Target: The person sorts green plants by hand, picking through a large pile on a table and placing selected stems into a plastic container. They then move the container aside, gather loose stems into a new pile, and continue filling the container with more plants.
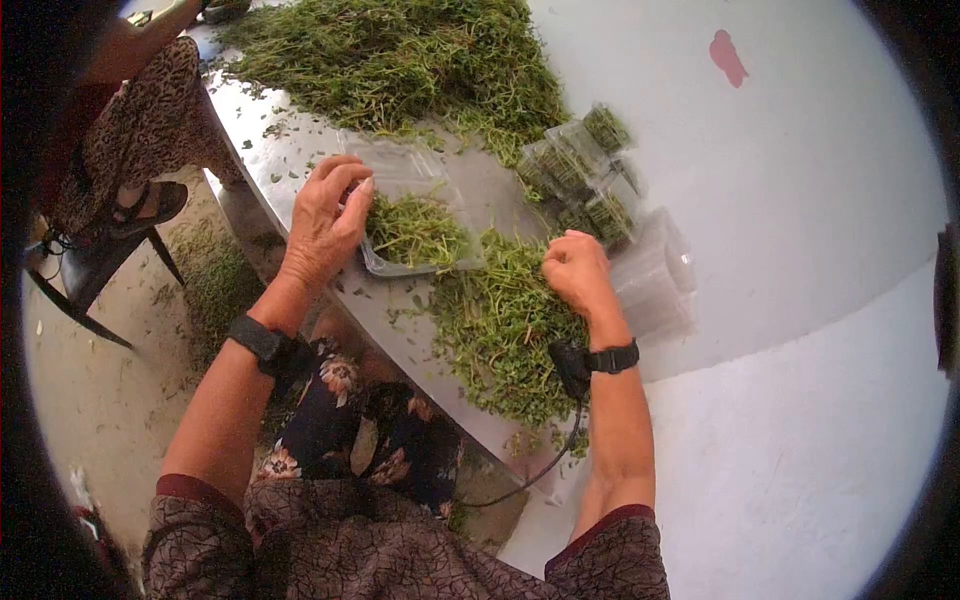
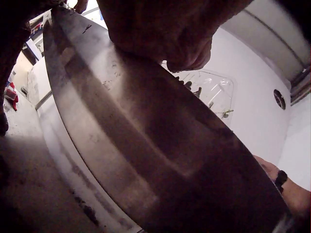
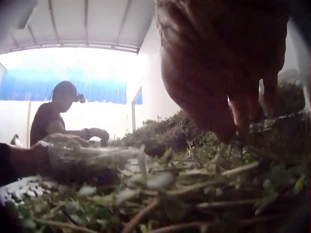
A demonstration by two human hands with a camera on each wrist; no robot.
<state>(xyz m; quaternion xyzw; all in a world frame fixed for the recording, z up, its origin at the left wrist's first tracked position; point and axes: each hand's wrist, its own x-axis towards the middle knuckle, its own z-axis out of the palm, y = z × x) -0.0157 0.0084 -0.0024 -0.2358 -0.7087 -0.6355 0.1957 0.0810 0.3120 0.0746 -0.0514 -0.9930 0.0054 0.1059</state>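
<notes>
My left hand (image 1: 330,215) grips the left side of a clear plastic container (image 1: 395,270), thumb at its rim. Its lid (image 1: 395,165) lies folded back on the far side. Loose green stems with small leaves (image 1: 415,230) fill the container's base. In the left wrist view, the left hand (image 2: 165,34) is dark against the container's edge. Over a pile of the same greens (image 1: 500,340), my right hand (image 1: 582,272) has its fingers bent. The right wrist view shows its fingertips (image 3: 226,133) down among the stems; whether they pinch any I cannot tell.
A large heap of greens (image 1: 400,60) covers the far part of the metal table (image 1: 355,305). Several packed clear boxes (image 1: 570,160) are stacked at the right, beside empty clear containers (image 1: 655,275). Another person (image 3: 48,116) works across the table. A dark chair (image 1: 90,270) stands left.
</notes>
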